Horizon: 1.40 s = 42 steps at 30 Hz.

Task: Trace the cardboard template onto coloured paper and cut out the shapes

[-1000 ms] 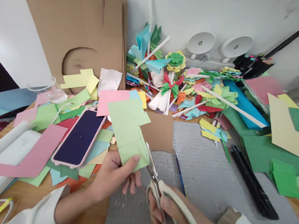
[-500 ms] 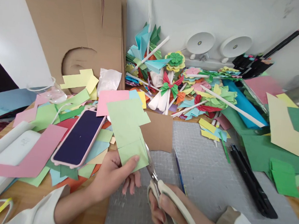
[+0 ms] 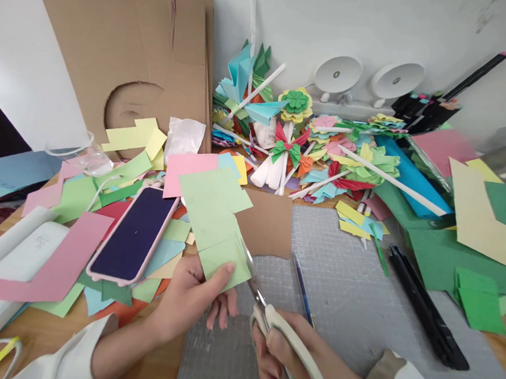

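A light green sheet of paper (image 3: 210, 209), with a stepped outline and a line across its lower part, is pinched between the thumb and fingers of my left hand (image 3: 203, 291). My right hand (image 3: 288, 353) is wrapped round the cream handles of a pair of scissors (image 3: 305, 351). The scissor blades lie at the right edge of the green sheet, just above my left thumb. Beneath both hands is a grey gridded cutting mat (image 3: 340, 301).
Left of my hands lie a phone (image 3: 133, 232), paper scraps and a white device (image 3: 23, 265). A pen (image 3: 302, 287) and a black cutter (image 3: 427, 311) rest on the mat. Paper flowers (image 3: 295, 102) and cardboard (image 3: 129, 34) stand at the back.
The scissors and my right hand have shifted very slightly left, and the blades look closer together. My left hand keeps its hold on the green sheet.
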Motion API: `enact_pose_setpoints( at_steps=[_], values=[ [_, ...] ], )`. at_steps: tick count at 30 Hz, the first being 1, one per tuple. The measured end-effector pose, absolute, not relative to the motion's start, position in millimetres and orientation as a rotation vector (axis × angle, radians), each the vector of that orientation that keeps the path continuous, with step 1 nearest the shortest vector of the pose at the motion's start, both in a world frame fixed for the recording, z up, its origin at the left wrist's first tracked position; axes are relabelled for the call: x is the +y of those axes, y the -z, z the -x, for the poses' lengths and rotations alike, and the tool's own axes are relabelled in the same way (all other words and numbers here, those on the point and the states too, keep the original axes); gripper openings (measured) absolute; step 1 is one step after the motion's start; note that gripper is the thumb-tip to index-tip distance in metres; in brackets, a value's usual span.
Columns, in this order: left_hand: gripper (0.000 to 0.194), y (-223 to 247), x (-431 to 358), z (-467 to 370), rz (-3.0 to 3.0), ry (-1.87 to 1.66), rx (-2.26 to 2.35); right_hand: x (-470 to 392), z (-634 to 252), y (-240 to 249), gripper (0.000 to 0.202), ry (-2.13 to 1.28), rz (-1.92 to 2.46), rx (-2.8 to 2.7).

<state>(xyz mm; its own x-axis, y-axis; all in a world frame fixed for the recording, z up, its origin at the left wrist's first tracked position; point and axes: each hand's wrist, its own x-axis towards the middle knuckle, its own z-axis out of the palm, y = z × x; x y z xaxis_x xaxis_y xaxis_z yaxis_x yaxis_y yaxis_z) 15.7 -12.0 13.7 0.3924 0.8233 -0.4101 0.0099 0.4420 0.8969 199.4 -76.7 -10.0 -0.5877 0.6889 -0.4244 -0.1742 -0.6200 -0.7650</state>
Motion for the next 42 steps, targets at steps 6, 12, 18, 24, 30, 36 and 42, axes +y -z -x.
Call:
enact_pose_setpoints(
  at_steps=[6, 12, 18, 24, 30, 36, 42],
  values=[
    [0.057, -15, -13, -17, -0.978, -0.613, 1.021, -77, -201, 14, 0.056, -2.23, 0.96, -0.939],
    [0.061, -11, -18, -17, -0.961, -0.533, 0.967, -79, -206, 29, 0.054, -2.159, 0.792, -1.062],
    [0.062, -13, -18, -19, -0.945, -0.542, 0.964, -78, -201, 17, 0.052, -2.146, 0.895, -1.021],
    [0.06, -10, -19, -17, -0.939, -0.556, 0.954, -76, -198, 9, 0.056, -2.193, 0.964, -0.951],
    [0.062, -10, -20, -18, -0.932, -0.532, 0.959, -76, -201, 12, 0.049, -2.185, 0.907, -0.993],
    [0.062, -12, -25, -22, -0.899, -0.482, 0.919, -78, -205, 20, 0.047, -2.106, 0.828, -1.089],
    [0.061, -10, -26, -21, -0.904, -0.485, 0.907, -78, -203, 18, 0.044, -2.138, 0.872, -1.05]
  ],
)
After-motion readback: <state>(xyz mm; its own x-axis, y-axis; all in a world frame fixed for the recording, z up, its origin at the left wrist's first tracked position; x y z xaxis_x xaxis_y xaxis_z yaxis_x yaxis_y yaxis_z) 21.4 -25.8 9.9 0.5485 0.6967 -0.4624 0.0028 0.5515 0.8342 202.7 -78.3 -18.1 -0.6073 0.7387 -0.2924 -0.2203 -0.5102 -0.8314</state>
